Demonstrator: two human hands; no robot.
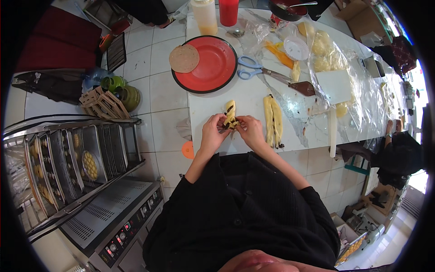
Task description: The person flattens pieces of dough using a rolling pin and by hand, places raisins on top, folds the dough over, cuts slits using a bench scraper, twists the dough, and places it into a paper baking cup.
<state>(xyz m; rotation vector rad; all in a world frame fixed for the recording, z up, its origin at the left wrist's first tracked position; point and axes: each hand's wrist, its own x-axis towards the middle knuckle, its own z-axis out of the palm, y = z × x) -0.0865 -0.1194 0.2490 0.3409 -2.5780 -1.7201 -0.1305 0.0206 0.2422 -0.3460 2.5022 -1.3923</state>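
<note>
Between my hands, near the table's front edge, is a short twisted piece of dough (230,110) with dark filling showing in its folds. My left hand (214,132) pinches its lower left side. On the lower right side, the fingers of my right hand (249,130) are closed on the same dough. To the right lies a long strip of dough (273,120), slit lengthwise, with dark filling along the cuts. A piping bag (302,88) with brown filling rests beyond it, near blue-handled scissors (250,68).
A red plate (216,68) with a black rim carries a round flat brown disc (184,58). Plastic sheeting covers yellow dough balls (321,40) at the right, near a white scraper (333,86). Bottles stand at the back. A tray rack (72,158) and an oven (108,217) are left.
</note>
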